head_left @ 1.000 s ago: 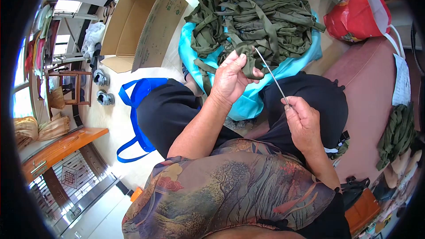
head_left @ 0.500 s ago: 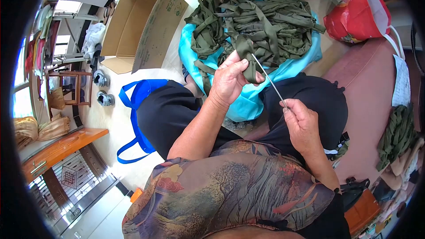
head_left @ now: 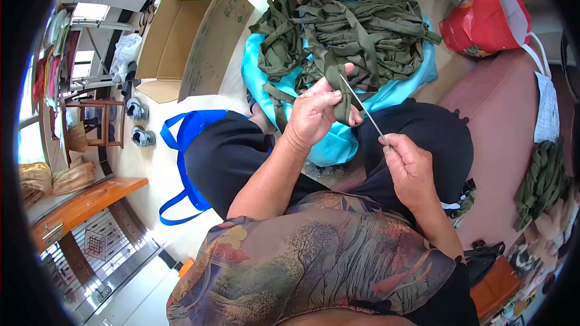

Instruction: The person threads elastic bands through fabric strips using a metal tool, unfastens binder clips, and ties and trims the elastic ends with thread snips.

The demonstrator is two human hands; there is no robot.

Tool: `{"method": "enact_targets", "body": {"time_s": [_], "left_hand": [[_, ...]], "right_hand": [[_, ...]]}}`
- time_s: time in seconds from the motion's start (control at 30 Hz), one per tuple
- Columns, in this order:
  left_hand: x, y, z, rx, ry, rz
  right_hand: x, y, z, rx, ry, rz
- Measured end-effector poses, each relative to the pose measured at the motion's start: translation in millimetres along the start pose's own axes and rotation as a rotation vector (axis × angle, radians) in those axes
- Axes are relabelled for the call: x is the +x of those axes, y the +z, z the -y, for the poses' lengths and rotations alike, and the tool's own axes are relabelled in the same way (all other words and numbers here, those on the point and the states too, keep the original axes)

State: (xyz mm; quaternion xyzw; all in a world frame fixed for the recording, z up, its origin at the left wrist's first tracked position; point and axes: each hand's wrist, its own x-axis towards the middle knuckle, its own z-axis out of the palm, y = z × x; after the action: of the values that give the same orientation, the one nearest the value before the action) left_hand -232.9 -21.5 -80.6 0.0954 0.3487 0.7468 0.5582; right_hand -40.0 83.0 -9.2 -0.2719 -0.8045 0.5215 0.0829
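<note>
Between the fingers of my left hand [head_left: 315, 110] is a dark green fabric strip [head_left: 342, 99], pinched by thumb and fingers. My right hand [head_left: 409, 169] grips the lower end of a thin metal rod [head_left: 370, 116], whose far tip touches or lies over the strip near my left fingertips. Beyond my hands, a large heap of green strips [head_left: 386, 39] lies on a light blue cloth or bag [head_left: 335, 147]. The strip's link with the heap is partly hidden by my fingers.
An open cardboard box [head_left: 208, 42] stands at the upper left. A blue bag [head_left: 187, 175] lies beside my left leg. At the right are a red bag [head_left: 480, 21], a mauve seat [head_left: 498, 127] and another bundle of green strips [head_left: 541, 181].
The strip in my left hand now hangs lower across its fingers, and those fingers are spread wider. My right hand and the rod have shifted slightly left.
</note>
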Motion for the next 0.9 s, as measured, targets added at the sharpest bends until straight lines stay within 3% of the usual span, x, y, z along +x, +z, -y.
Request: {"method": "enact_targets", "body": {"time_s": [0.37, 0.57, 0.8, 0.83, 0.9], "left_hand": [[2, -12, -4, 0.010, 0.023, 0.014], [-1, -6, -12, 0.323, -0.069, 0.018], [-9, 20, 33, 0.324, -0.158, 0.077], [-11, 26, 48, 0.603, 0.048, 0.122], [-22, 37, 55, 0.965, 0.005, 0.196]], "right_hand": [[-3, -4, -1, 0.007, -0.011, 0.035], [-1, -2, -3, 0.006, -0.046, 0.014], [5, 9, -10, 0.011, 0.076, -0.076], [5, 8, -11, -0.020, 0.106, -0.137], [10, 10, -14, 0.011, 0.078, -0.189]]}}
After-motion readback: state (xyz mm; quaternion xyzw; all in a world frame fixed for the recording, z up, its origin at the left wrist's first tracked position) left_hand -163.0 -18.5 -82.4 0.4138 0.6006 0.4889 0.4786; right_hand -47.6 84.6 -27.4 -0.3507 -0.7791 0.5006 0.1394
